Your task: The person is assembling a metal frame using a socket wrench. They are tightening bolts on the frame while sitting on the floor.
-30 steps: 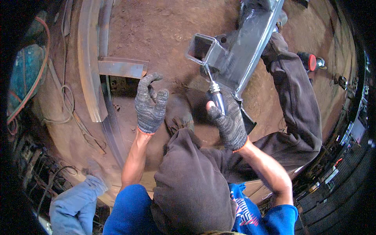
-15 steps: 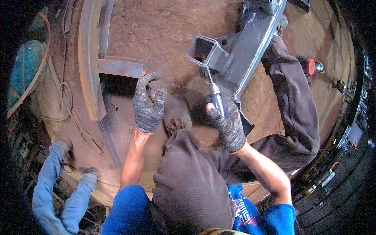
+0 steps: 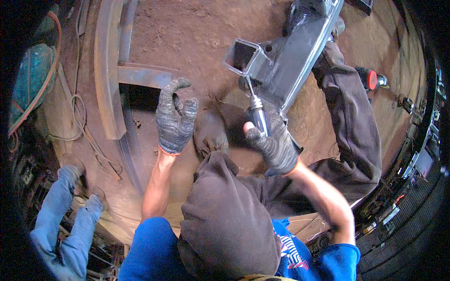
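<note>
My right hand, in a grey knit glove, is closed round a silver die grinder, its thumb along the body. The grinder's thin shaft points up at the lower edge of a square steel tube end; whether the tip touches is unclear. This tube joins a grey welded steel beam that slants to the upper right. My left hand, gloved alike, hovers left of the grinder with fingers curved and apart, holding nothing.
Rusty steel channels lie on the dirt floor at the left, near a cable and a teal cylinder. Another person's legs stand lower left. A tool with a red disc-shaped end lies beyond my right leg.
My left hand has shifted slightly left and upward. My right hand still holds the die grinder at the tube, its wrist a little changed. The other person's legs have moved left.
</note>
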`<state>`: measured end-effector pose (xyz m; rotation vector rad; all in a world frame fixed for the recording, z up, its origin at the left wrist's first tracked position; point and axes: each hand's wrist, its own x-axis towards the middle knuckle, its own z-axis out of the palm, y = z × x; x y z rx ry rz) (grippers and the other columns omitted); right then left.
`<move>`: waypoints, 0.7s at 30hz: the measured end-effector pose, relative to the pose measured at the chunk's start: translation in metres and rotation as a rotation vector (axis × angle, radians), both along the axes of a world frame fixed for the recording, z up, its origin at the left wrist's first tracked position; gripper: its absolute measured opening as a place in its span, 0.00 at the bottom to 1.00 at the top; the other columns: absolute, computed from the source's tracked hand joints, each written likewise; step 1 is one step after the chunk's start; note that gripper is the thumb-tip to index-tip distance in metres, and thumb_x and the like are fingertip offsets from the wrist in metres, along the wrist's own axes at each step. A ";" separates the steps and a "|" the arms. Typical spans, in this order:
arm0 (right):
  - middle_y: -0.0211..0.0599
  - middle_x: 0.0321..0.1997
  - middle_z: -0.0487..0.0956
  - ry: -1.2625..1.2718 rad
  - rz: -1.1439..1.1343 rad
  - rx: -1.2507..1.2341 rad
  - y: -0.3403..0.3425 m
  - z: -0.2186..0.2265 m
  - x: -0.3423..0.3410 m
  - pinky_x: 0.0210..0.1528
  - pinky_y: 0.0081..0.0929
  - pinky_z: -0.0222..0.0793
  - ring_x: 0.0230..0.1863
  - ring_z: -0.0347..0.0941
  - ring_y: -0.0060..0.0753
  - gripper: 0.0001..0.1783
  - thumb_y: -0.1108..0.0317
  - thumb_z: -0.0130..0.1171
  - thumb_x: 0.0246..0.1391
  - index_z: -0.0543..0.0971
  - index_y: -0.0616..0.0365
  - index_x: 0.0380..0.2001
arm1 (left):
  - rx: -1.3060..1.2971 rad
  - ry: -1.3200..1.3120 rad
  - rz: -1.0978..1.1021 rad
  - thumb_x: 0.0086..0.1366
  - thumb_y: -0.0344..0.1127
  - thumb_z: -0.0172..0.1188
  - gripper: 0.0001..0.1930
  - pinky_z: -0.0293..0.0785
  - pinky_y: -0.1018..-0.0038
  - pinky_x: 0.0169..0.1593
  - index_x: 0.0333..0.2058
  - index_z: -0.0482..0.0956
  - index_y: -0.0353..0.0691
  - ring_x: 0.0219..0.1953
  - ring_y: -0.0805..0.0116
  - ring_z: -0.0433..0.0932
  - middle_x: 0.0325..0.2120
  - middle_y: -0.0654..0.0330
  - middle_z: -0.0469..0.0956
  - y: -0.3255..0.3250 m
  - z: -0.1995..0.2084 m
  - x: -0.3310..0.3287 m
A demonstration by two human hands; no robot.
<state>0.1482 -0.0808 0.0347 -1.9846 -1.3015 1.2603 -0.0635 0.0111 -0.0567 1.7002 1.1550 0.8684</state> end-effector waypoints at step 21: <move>0.50 0.25 0.75 -0.309 0.229 -0.092 0.016 0.014 0.005 0.28 0.44 0.68 0.27 0.75 0.52 0.22 0.52 0.55 0.58 0.69 0.61 0.40 | -0.042 -0.027 -0.014 0.62 0.34 0.59 0.18 0.67 0.75 0.45 0.50 0.71 0.37 0.41 0.71 0.69 0.44 0.60 0.74 0.000 -0.001 -0.002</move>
